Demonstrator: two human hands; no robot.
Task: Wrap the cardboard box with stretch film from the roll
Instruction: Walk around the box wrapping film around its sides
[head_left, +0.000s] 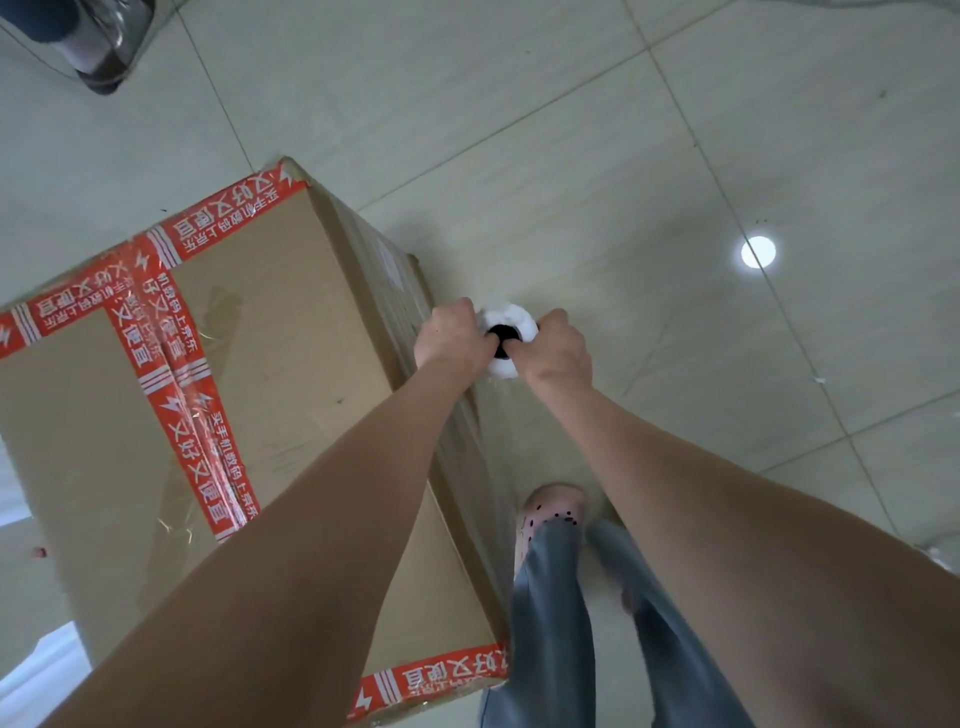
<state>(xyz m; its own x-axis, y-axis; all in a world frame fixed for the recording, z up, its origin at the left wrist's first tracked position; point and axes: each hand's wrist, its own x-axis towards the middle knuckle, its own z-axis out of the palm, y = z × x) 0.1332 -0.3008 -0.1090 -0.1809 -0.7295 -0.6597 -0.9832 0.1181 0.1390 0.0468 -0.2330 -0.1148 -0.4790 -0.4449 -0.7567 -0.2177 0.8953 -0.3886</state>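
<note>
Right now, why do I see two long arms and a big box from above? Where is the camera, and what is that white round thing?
The camera sits on the person's head and looks down, so you see what they see: their own two arms reaching out. There is only this one picture. The left hand and the right hand both grip a roll of stretch film. You see its top end, white with a dark hole in the middle. The roll is right beside a cardboard box that stands on the tiled floor. Red tape seals the box. Shiny clear film covers the box's side next to the roll. Lower down are the person's legs and a pink shoe.
</note>
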